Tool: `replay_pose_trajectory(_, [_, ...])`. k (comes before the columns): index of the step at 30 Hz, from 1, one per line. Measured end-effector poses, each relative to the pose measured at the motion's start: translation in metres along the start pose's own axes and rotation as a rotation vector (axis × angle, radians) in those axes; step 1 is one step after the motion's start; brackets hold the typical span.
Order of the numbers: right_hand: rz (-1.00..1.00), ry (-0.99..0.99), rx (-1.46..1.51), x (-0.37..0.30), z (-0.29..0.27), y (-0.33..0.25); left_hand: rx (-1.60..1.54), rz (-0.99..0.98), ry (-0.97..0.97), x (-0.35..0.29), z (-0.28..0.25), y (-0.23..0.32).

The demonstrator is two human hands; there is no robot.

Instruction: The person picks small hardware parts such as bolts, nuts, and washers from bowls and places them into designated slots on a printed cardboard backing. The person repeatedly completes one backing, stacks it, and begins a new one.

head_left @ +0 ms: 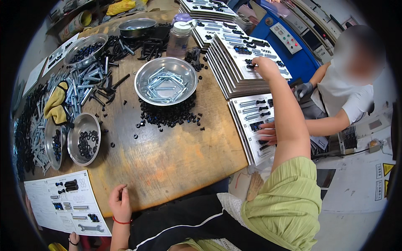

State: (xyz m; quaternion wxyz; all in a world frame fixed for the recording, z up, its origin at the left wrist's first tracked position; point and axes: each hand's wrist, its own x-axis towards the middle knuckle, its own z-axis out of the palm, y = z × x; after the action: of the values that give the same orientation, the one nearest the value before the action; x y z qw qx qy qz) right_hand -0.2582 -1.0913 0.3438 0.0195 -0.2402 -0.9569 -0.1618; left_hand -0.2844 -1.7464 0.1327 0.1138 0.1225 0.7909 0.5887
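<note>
My right arm, in a green sleeve, stretches to the far right. My right hand (267, 68) is over the top printed card (238, 69) of a tall stack, its fingers pinched at a small black bolt (250, 65) on the card's left edge. More black bolts and silver tubes are fixed on that card. My left hand (120, 201), with a red band at the wrist, is at the table's near edge. Its fingers are curled in; what they hold, if anything, is hidden.
A steel bowl of silver pins (142, 90) stands among black nuts on the wooden table (180, 154). Bowls, tubes and hex keys crowd the left. A co-worker's hand (268, 133) touches a lower card stack (247, 125). Another person's hand (73, 238) holds a card (42, 201) at lower left.
</note>
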Motion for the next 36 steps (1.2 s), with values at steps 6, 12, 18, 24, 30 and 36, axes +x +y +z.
replay_pose_trajectory(6, [0.022, -0.066, -0.029, 0.001, -0.004, -0.004, -0.011, 0.026, -0.006, -0.002, -0.003, 0.002])
replay_pose_trajectory(12, [-0.073, -0.036, -0.078, 0.004, -0.002, -0.005, 0.008, 0.056, 0.026, -0.004, -0.007, -0.012])
replay_pose_trajectory(18, [-0.119, -0.053, -0.094, 0.004, -0.001, -0.005, 0.014, 0.076, 0.047, -0.006, -0.004, -0.008])
replay_pose_trajectory(24, [-0.128, -0.015, -0.057, 0.000, 0.000, -0.005, 0.020, 0.058, 0.041, -0.006, -0.005, -0.010])
replay_pose_trajectory(30, [-0.034, 0.070, -0.024, 0.007, -0.031, -0.004, 0.019, 0.100, 0.044, -0.002, -0.010, -0.005])
replay_pose_trajectory(36, [-0.184, 0.514, -0.077, 0.000, -0.178, -0.050, -0.027, 0.074, 0.100, 0.002, -0.046, -0.001])
